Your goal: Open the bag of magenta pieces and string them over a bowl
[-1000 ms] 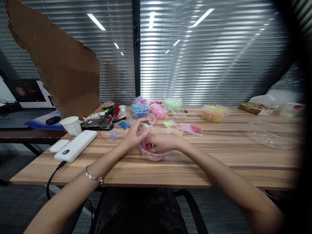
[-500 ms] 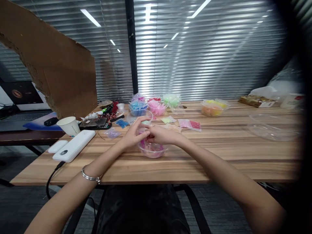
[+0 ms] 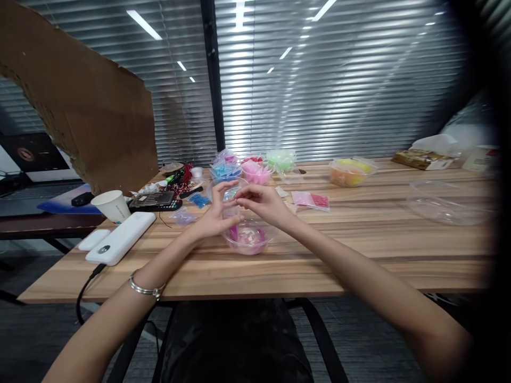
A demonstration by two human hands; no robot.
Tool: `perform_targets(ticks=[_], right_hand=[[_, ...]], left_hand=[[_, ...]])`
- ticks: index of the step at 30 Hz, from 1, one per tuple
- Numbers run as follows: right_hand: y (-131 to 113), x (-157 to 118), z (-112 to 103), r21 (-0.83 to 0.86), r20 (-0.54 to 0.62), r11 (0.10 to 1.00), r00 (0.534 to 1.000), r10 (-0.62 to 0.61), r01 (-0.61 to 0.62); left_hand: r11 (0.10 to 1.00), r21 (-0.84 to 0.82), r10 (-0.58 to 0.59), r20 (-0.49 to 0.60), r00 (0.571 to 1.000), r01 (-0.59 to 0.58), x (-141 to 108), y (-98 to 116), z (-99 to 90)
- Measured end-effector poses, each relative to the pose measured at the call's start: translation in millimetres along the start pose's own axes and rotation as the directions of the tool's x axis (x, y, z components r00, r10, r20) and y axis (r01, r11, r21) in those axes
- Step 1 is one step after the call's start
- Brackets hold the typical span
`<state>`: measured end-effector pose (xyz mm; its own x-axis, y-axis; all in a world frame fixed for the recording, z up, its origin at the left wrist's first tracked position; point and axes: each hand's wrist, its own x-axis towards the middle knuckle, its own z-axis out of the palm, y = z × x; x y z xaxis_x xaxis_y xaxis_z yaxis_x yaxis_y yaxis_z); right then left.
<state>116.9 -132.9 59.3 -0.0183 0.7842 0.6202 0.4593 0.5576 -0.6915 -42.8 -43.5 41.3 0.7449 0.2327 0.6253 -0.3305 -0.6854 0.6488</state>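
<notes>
A clear round plastic bowl [image 3: 249, 248] with pink and magenta pieces inside stands near the table's front edge. My left hand [image 3: 215, 217] is at the bowl's left side, thumb and fingers spread apart, the thumb reaching over the rim. Above the bowl's far side, my right hand [image 3: 266, 205] has its fingertips pinched together close to my left fingers; anything between them is too small to make out. Just behind my hands lies another clear bowl [image 3: 212, 187], partly covered by them. Pink and red bead packets [image 3: 311, 200] lie to the right.
Bowls of blue pieces [image 3: 225, 170], pink pieces [image 3: 256, 172] and orange-yellow pieces [image 3: 348, 175] stand further back. At left are a paper cup [image 3: 112, 206], a white power bank [image 3: 122, 239] with a cable, and an upright cardboard sheet [image 3: 107, 117]. A clear lid [image 3: 447, 215] lies right.
My right hand has lifted from inside the bowl to above its far side, uncovering the pink pieces. My left fingers have spread from over the bowl.
</notes>
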Motion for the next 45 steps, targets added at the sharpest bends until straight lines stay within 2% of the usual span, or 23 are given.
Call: perform_targets(ticks=[3, 7, 11, 16, 25, 31, 36, 39, 41, 43, 45], right_hand=[[-6, -1, 1, -0.004, 0.072, 1.000, 0.997, 0.000, 0.000], [-9, -2, 2, -0.109, 0.125, 0.994, 0.992, -0.001, 0.014], [-10, -1, 2, -0.182, 0.109, 0.981, 0.993, -0.043, 0.063], [-14, -2, 2, -0.193, 0.141, 0.980, 0.990, -0.011, 0.039], [-6, -3, 1, -0.219, 0.135, 0.971, 0.989, -0.066, 0.095], [-7, -3, 3, -0.204, 0.109, 0.975, 0.992, -0.066, 0.087], [-10, -5, 2, -0.180, 0.120, 0.981, 0.991, -0.050, 0.072], [-10, -5, 2, -0.209, 0.015, 0.977, 0.999, -0.050, 0.052], [-7, -5, 1, -0.269, -0.032, 0.963, 0.999, 0.005, -0.014], [-5, -6, 1, -0.366, 0.046, 0.927, 0.994, 0.103, -0.079], [-3, -6, 2, -0.480, 0.183, 0.874, 0.966, 0.180, -0.072]], left_hand=[[0.999, 0.042, -0.023, 0.044, 0.999, 0.021, -1, 0, -4.8], [0.995, 0.096, -0.025, 0.056, 0.998, 0.020, -2, -2, -9.2], [0.995, 0.095, -0.031, 0.066, 0.997, 0.025, -2, -2, -8.4], [0.996, 0.078, -0.057, 0.064, 0.996, 0.052, -1, 0, -6.9], [0.984, 0.178, -0.035, 0.080, 0.996, 0.020, 0, 0, -9.5], [0.982, 0.188, -0.008, 0.088, 0.996, -0.009, 0, 3, -9.4], [0.985, 0.173, -0.030, 0.104, 0.994, 0.012, 0, 4, -10.3], [0.991, 0.132, -0.033, 0.083, 0.996, 0.022, 0, 3, -7.4], [0.998, 0.058, -0.012, 0.034, 0.999, 0.010, 0, 2, -3.5], [1.000, -0.027, 0.016, -0.017, 1.000, -0.016, 0, 0, 0.6], [0.997, -0.071, 0.025, -0.058, 0.998, -0.029, 0, -2, 3.5]])
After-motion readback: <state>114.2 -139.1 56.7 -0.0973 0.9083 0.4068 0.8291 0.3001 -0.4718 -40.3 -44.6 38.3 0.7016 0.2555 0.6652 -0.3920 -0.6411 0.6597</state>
